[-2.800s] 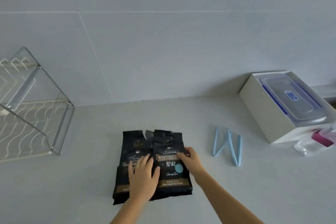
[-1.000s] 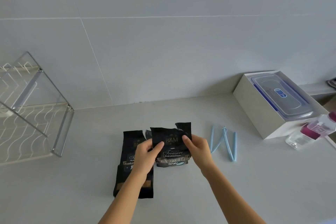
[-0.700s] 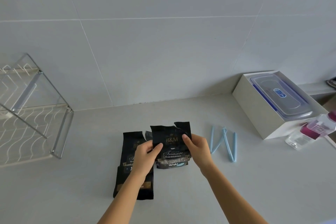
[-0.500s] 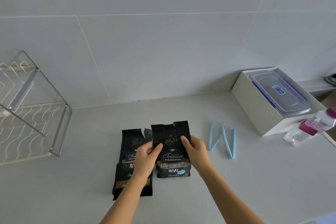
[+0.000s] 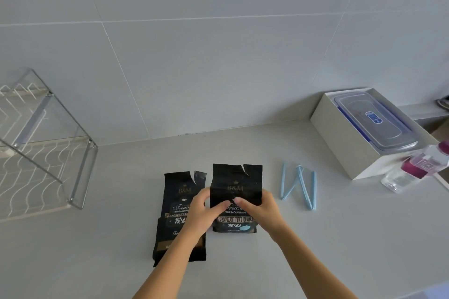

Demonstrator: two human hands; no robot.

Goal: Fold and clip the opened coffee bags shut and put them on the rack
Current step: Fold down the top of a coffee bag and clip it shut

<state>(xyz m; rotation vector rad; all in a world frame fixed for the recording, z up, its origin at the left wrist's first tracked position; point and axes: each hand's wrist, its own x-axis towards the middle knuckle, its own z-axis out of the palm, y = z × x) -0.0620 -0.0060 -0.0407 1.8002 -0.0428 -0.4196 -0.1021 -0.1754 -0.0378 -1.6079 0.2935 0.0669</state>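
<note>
Your white box sits at the right back of the counter. It holds a clear lidded food container with a blue rim and a small blue lid label, print too small to read. Just in front of the box a clear bottle with a magenta band lies on its side; you can't tell what's in it.

Your left hand and right hand are close together, both pinching the held coffee bag at mid-height, thumbs on its front and nearly meeting. The bag is black, upright, base at the counter, top edge torn with a notch. It reads "B&M", "Treasure", "BLUE MOUNTAIN", then a row of Chinese characters.

The second coffee bag lies flat just to the left — same black print, "B&M" and part of "Treasure" showing, top torn too, your left forearm across its lower half.

Light blue bag clips lie loose near the right of the held bag. The wire rack stands well apart at the far left.

The counter is pale grey and the wall has large pale tiles.
</note>
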